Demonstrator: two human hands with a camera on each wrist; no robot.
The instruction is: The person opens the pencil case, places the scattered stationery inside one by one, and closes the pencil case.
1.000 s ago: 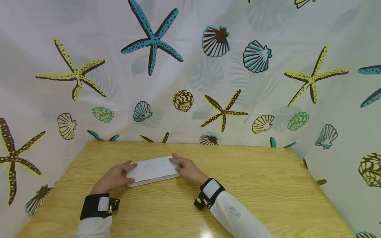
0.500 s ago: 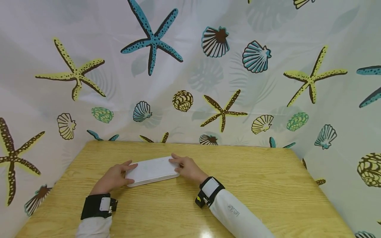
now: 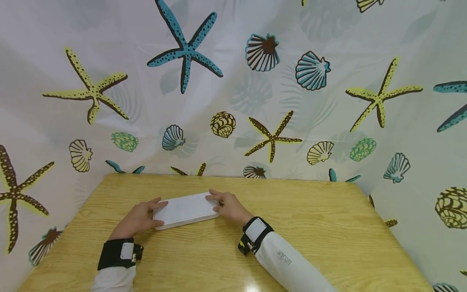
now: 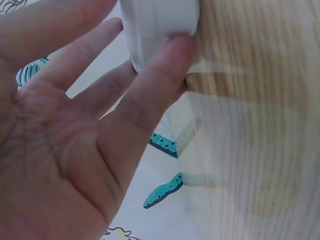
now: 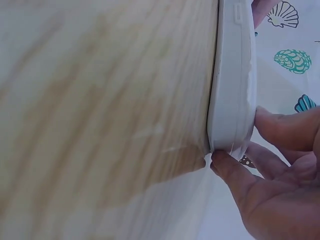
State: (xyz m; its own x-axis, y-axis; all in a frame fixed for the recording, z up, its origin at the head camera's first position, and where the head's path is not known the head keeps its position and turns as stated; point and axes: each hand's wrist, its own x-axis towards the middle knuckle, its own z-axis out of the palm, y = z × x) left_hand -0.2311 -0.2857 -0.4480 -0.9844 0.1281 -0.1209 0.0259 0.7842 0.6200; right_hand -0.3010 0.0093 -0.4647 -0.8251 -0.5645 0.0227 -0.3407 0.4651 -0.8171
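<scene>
A flat white rectangular box (image 3: 187, 209) with rounded corners lies on the wooden table, slightly angled. My left hand (image 3: 135, 221) grips its left end, thumb at the front corner and fingers along the far side. At the other end, my right hand (image 3: 231, 209) holds the right corners between thumb and fingers. In the left wrist view the thumb presses the end of the white box (image 4: 165, 17). The right wrist view shows the side wall of the box (image 5: 231, 75), with a seam along it and fingertips at its end and lower edge. What is inside is hidden.
The light wooden table (image 3: 310, 231) extends around the box, with more surface to the right. A white cloth (image 3: 233, 89) printed with starfish and shells hangs behind and along both sides. Black straps with small cameras sit on both wrists.
Early on, a gap showed along the box's front top edge; now the top sits flush, the lid having gone down. Both hands keep nearly the same place.
</scene>
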